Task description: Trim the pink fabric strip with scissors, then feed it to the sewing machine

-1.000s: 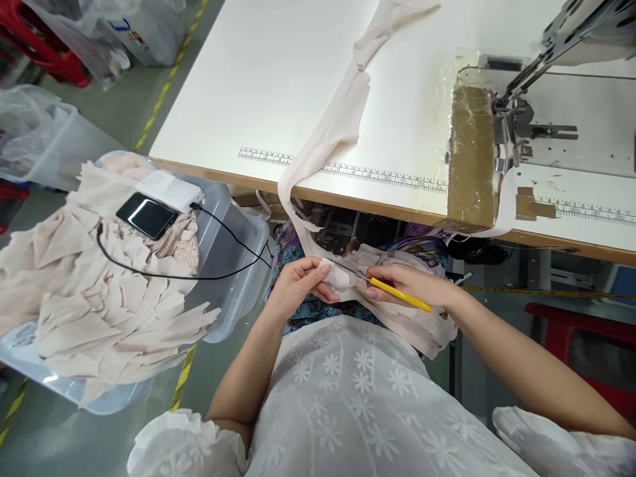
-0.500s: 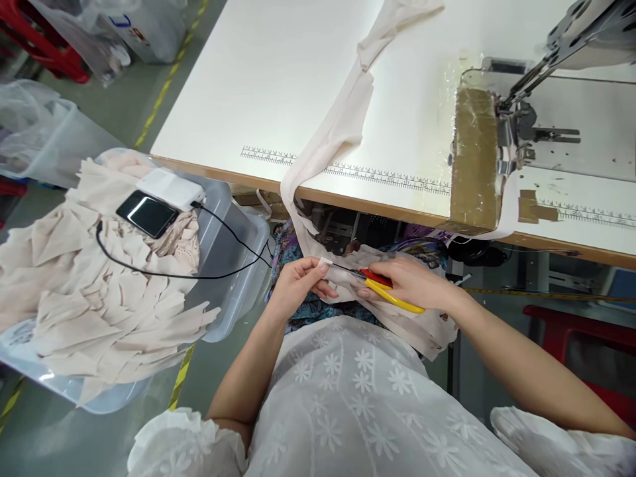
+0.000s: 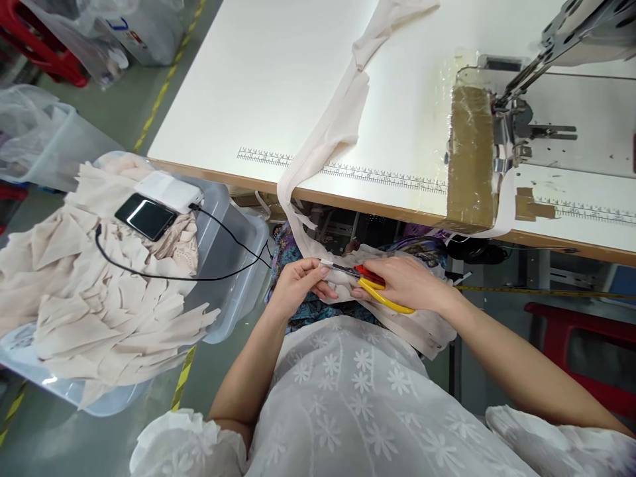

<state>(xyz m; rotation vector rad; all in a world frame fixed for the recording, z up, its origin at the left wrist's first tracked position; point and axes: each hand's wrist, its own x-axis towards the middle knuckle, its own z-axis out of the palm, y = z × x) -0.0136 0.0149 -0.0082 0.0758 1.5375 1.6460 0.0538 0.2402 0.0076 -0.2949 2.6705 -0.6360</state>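
Observation:
My left hand [image 3: 301,283] is closed, pinching the pale fabric strip [image 3: 325,119] near a small white piece at my fingertips. That strip runs from the table top over its front edge and down to my lap. Scissors [image 3: 381,296] with red and yellow handles are in my right hand [image 3: 405,281]. Their blades point left and reach the fabric beside my left fingertips; whether they cut into it cannot be made out. More pale fabric [image 3: 432,334] lies across my lap beneath my right hand.
A sewing machine [image 3: 517,126] stands at the table's right, beside a taped block [image 3: 470,159]. Left of me, a clear plastic bin [image 3: 233,285] holds cut fabric pieces [image 3: 114,318], with a phone [image 3: 146,216] and a white power bank [image 3: 171,190] cabled on top. A red stool [image 3: 586,344] is at right.
My right hand and the scissors have moved slightly left, bringing the blades closer to my left fingertips. My left hand keeps its pinch. The whole view has shifted a little.

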